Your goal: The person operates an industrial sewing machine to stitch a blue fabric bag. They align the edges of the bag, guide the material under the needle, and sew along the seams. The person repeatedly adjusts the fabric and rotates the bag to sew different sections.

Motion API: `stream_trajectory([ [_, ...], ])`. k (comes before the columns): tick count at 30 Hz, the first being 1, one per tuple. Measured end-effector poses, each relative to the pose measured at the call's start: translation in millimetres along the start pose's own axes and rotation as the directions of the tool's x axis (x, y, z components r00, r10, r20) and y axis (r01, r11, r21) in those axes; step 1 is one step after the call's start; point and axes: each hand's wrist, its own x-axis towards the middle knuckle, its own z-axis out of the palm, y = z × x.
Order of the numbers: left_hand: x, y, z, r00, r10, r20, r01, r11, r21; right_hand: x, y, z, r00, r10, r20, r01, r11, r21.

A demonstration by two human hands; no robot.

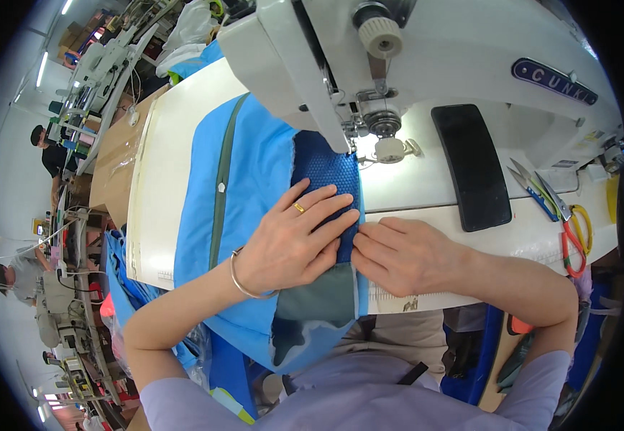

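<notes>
A light blue fabric panel (262, 154) lies on the white sewing table, with a grey-green strip (226, 183) running down it. Dark blue mesh (319, 159) sits along its right side, its far end by the needle and presser foot of the white sewing machine (463, 39). My left hand (290, 233) rests on the mesh with fingers stretched out, a ring and a bracelet on it. At the right edge of the fabric, my right hand (409, 255) has its fingers curled and pressed together on the edge. Its fingertips are partly hidden.
A black phone (470, 169) lies right of the needle. Beyond it are red-and-yellow-handled scissors (569, 223) and blue-handled snips (538, 197). A brown cardboard box (114, 169) stands past the table's left edge. Other people (47, 154) and machines are far left.
</notes>
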Motion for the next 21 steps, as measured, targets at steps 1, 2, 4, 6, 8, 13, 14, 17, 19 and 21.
stream_trajectory([
  [1, -4, -4, 5, 1.000, -0.002, -0.018, 0.001, 0.999, -0.032, 0, -1, 1, 1.000, 0.006, -0.012, -0.006, 1.000, 0.005],
  [2, -5, -5, 6, 1.000, 0.001, -0.023, -0.002, 0.999, -0.042, 1, -1, 0, 1.000, 0.008, -0.017, -0.008, 1.000, 0.005],
  [4, -6, -7, 7, 0.999, 0.007, -0.035, -0.009, 0.998, -0.061, 3, -2, 1, 0.999, 0.023, -0.027, -0.022, 1.000, 0.022],
  [6, -5, -10, 8, 0.999, 0.023, -0.023, -0.024, 0.998, -0.059, 4, -2, -1, 0.999, 0.032, -0.011, -0.031, 0.999, 0.041],
  [8, -5, -12, 9, 0.999, 0.035, -0.020, -0.037, 0.997, -0.061, 5, -3, -3, 0.999, 0.045, 0.022, -0.046, 0.997, 0.066],
  [13, -3, -27, 10, 0.995, 0.094, -0.031, -0.095, 0.994, -0.046, 9, -2, -2, 0.994, 0.107, 0.013, -0.108, 0.991, 0.073],
  [14, -2, -30, 10, 0.995, 0.098, -0.031, -0.099, 0.994, -0.037, 9, -4, -1, 0.991, 0.130, 0.009, -0.130, 0.988, 0.084],
  [17, 3, -40, 10, 0.994, 0.103, -0.022, -0.103, 0.995, -0.016, 11, 0, 2, 0.987, 0.163, 0.017, -0.163, 0.985, 0.063],
  [19, 7, -45, 9, 0.995, 0.096, -0.005, -0.096, 0.995, -0.010, 13, 2, 3, 0.979, 0.202, 0.022, -0.203, 0.978, 0.051],
  [21, 12, -45, 7, 0.995, 0.093, 0.023, -0.093, 0.996, 0.001, 12, 3, 4, 0.971, 0.237, 0.013, -0.237, 0.970, 0.056],
])
